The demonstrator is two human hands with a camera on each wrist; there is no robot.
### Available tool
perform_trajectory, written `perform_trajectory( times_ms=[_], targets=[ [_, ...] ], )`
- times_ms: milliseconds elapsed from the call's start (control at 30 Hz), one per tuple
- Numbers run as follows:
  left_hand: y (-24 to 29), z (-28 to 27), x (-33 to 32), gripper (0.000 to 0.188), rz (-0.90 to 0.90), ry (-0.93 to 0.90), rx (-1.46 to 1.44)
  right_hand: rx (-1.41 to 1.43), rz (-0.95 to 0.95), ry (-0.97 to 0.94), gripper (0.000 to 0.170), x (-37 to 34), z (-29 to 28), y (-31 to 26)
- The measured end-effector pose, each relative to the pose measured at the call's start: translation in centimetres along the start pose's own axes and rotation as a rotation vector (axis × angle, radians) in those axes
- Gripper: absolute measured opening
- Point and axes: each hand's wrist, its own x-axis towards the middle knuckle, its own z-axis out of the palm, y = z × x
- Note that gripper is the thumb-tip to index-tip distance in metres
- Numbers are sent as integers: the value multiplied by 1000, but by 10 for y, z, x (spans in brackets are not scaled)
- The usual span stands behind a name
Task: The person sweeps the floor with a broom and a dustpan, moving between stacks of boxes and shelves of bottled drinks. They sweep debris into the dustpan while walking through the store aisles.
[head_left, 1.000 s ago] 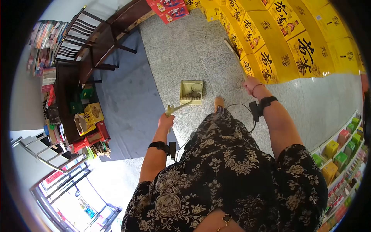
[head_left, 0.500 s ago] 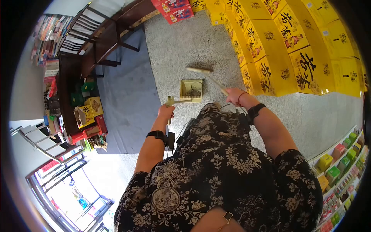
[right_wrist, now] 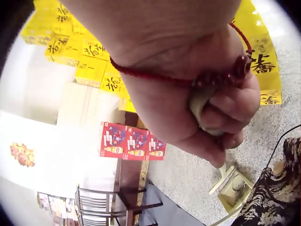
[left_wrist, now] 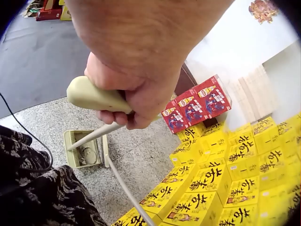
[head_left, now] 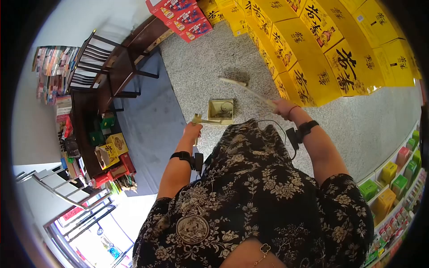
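My left hand [head_left: 193,130] grips the top of a pale dustpan handle [left_wrist: 96,96]. At that handle's lower end the dustpan [head_left: 220,111] stands on the speckled floor, with some dark debris and a ring-shaped thing inside. My right hand [head_left: 284,108] holds the pale broom handle [head_left: 257,94], fingers curled round it, also in the right wrist view [right_wrist: 221,106]. The broom head [head_left: 233,81] lies on the floor just beyond the dustpan, apart from it in the head view, its dark bristles facing away from me.
Stacked yellow boxes [head_left: 308,53] line the right side, with red boxes [head_left: 185,20] at the far end. A grey mat [head_left: 149,125] covers the floor at left, beside a dark wooden chair [head_left: 105,67]. Shelves with small packages [head_left: 389,196] stand at lower right.
The broom has swung in from the right beside the yellow boxes to just beyond the dustpan. Over the last half second my right hand has shifted slightly right. The left hand keeps its grip.
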Motion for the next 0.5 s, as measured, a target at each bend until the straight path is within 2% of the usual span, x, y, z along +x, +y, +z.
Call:
perform_trajectory(
  times_ms=[33,100,133,200,233,300,400,500],
  targets=[
    [-1,0,4,25,4,2,1,1,-3,3,37,6,-2,4],
    [-2,0,12,23,12,-15,-3,199,-1,91,33,19,-5,10],
    [-3,0,16,23,12,-14,-5,197,-1,91,33,23,-9,11],
    [3,-2,21,23,13,-23,-48,109,4,229,20,32,-16,9],
    [12,-8,15,23,6,-25,-59,97,10,226,20,28,-22,0],
    [22,-7,13,24,-5,-7,-2,386,102,252,21,33,-26,-1],
    [18,-9,29,25,24,-31,-35,453,157,221,28,42,-27,-12],
    [18,-15,47,25,33,-55,-32,418,130,167,31,49,-16,-35]
  ],
)
